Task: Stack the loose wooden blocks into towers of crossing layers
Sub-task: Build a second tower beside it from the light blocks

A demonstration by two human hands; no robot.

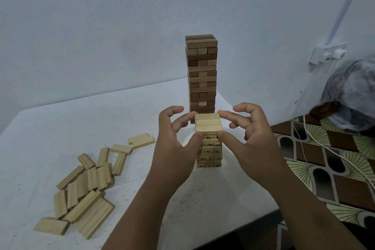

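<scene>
Both hands (174, 138) (249, 134) pinch smooth pale rectangular tower (209, 140) top layer.

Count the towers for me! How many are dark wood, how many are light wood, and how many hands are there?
Tall dark brown wooden block tower: 1
Short pale wooden block tower: 1
Hands, left and right: 2
Total: 4

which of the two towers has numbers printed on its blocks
The short pale tower between the left hand and right hand; numbers such as 35 and 50 show on its block ends. The tall darker tower behind it shows plain ends.
</scene>
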